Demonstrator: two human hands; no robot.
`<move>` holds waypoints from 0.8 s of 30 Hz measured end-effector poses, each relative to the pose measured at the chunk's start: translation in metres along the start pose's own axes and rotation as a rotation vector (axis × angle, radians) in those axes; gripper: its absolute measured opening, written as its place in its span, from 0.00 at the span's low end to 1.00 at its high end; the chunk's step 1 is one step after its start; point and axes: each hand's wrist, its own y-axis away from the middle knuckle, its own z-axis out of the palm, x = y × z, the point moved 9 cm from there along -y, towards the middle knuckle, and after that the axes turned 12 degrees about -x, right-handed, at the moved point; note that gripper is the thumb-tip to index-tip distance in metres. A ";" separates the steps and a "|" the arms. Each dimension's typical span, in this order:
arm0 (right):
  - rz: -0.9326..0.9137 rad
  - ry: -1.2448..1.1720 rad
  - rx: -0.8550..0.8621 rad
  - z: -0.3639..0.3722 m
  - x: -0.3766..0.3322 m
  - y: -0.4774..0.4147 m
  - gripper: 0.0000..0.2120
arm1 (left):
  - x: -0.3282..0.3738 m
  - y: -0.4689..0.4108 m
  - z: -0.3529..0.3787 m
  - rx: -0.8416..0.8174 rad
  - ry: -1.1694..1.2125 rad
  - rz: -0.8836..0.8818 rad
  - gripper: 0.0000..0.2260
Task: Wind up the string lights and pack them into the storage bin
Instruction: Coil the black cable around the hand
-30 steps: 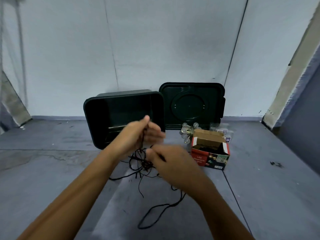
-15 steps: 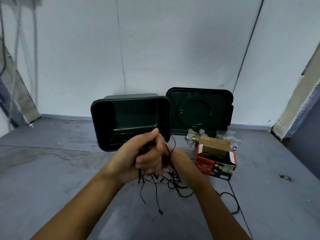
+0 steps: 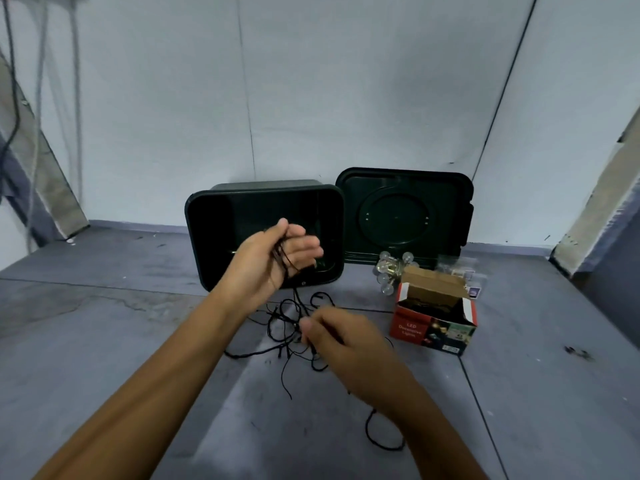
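The lights' black cord (image 3: 294, 341) is spread in a loose tangle on the surface (image 3: 104, 341). It is pinched by the right hand (image 3: 341, 344), likely to feed it along. Farther off, some loops are held in the left hand (image 3: 273, 261), fingers (image 3: 304, 249) half curled, so they stay neat. A box (image 3: 433, 317) is open beside bulbs (image 3: 389, 271). The bin (image 3: 265, 202) is tipped, seemingly empty, lid (image 3: 403, 216) off.

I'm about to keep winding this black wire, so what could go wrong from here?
The loose string light wire lies crossed over itself on the floor, so pulling with the right hand may tighten a knot. The coil in the left hand sits loosely over open fingers and could slip off.
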 end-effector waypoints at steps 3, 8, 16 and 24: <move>-0.002 0.172 0.012 -0.024 -0.019 -0.010 0.12 | -0.020 0.013 0.015 -0.083 -0.321 -0.108 0.17; -0.022 0.273 0.103 -0.066 -0.024 -0.038 0.15 | -0.047 0.029 0.044 -0.272 -0.421 -0.223 0.28; -0.026 -0.346 0.007 -0.048 0.029 -0.058 0.16 | -0.038 0.039 0.058 -0.361 -0.053 -0.153 0.16; 0.126 -0.509 0.107 0.032 0.078 -0.027 0.13 | 0.013 0.001 0.013 -0.075 0.272 0.073 0.21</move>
